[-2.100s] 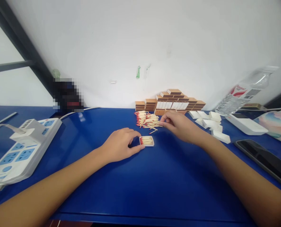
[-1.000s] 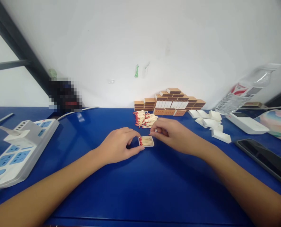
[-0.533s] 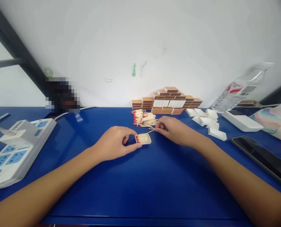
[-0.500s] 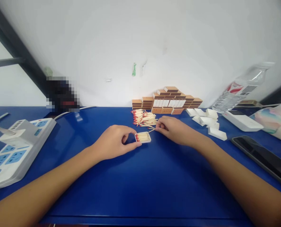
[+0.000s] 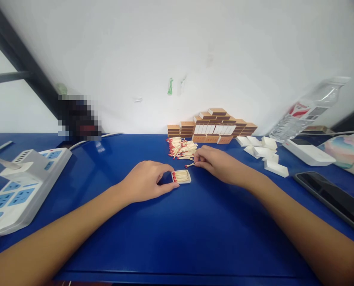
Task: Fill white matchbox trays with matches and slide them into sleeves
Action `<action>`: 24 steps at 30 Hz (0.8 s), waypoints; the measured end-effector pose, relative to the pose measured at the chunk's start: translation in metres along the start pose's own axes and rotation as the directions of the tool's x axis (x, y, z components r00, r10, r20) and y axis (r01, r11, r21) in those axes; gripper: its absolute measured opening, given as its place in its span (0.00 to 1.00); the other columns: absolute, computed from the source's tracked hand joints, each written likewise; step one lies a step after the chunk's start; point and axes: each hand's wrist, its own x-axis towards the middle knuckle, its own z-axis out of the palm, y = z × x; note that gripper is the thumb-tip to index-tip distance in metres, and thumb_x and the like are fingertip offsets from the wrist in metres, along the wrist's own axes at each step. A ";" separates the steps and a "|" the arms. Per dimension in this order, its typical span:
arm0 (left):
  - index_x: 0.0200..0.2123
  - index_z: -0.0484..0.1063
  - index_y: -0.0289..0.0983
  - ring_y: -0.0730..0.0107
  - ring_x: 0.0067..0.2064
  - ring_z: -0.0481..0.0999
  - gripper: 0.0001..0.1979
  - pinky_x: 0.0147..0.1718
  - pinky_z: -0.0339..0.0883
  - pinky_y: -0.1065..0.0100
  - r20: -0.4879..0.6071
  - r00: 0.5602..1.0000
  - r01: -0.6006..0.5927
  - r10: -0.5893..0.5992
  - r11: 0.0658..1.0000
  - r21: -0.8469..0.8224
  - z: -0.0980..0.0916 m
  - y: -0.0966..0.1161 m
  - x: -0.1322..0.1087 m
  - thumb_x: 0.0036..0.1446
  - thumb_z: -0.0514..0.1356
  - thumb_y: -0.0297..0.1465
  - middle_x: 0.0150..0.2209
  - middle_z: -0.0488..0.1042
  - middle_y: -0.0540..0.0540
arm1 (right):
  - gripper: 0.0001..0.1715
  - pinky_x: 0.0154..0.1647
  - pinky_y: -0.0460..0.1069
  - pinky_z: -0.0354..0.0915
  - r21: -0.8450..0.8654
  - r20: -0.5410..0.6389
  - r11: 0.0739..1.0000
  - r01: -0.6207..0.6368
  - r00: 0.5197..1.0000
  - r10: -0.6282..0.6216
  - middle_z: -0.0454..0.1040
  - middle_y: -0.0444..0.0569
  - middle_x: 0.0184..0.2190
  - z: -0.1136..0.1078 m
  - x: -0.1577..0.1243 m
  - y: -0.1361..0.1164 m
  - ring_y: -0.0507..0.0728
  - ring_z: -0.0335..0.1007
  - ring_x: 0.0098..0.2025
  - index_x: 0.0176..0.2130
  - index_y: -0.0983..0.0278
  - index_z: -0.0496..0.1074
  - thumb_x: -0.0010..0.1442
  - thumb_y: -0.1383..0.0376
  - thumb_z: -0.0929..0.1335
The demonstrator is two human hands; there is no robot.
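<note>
My left hand has its thumb and fingers around the left end of a small white matchbox tray. Several red-headed matches lie side by side in that tray, heads to the left. Close by on the right, my right hand pinches a single match, its red head pointing left, above and right of the tray. Just behind these, a loose pile of matches spreads over the blue table. The fingertips of my right hand are partly hidden.
Stacked matchboxes stand against the wall. Right of them lie several white empty trays, a white device, a tilted plastic bottle and a phone. A power strip occupies the left side.
The tray in my left hand has lowered slightly and now looks flat on the table. The match in my right hand shows a little apart from the tray, its red head visible.
</note>
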 end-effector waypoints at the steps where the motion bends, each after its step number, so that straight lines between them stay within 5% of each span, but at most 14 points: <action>1: 0.50 0.79 0.42 0.74 0.25 0.68 0.19 0.28 0.56 0.69 0.007 1.000 -0.005 0.005 1.000 -0.006 0.002 0.001 0.000 0.63 0.63 0.47 0.23 0.68 0.55 | 0.05 0.36 0.50 0.61 0.004 -0.003 1.000 0.009 1.000 -0.009 0.70 0.49 0.37 0.001 0.000 0.001 0.57 0.66 0.36 0.39 0.60 0.69 0.68 0.64 0.64; 16: 0.49 0.79 0.42 0.73 0.26 0.68 0.18 0.28 0.55 0.69 -0.010 0.999 0.042 -0.041 0.999 0.029 0.002 0.001 0.000 0.63 0.63 0.45 0.23 0.69 0.55 | 0.11 0.37 0.50 0.61 0.076 -0.040 0.996 0.048 0.998 -0.045 0.70 0.48 0.37 0.001 -0.006 -0.020 0.56 0.64 0.36 0.38 0.61 0.66 0.73 0.60 0.61; 24: 0.49 0.79 0.41 0.73 0.26 0.68 0.19 0.28 0.55 0.69 -0.014 0.999 0.037 -0.036 0.999 0.040 0.002 0.001 0.000 0.63 0.63 0.46 0.23 0.68 0.54 | 0.10 0.36 0.50 0.60 0.117 0.089 0.990 0.083 0.992 -0.094 0.72 0.46 0.36 0.009 -0.010 -0.039 0.54 0.66 0.36 0.38 0.61 0.68 0.72 0.61 0.63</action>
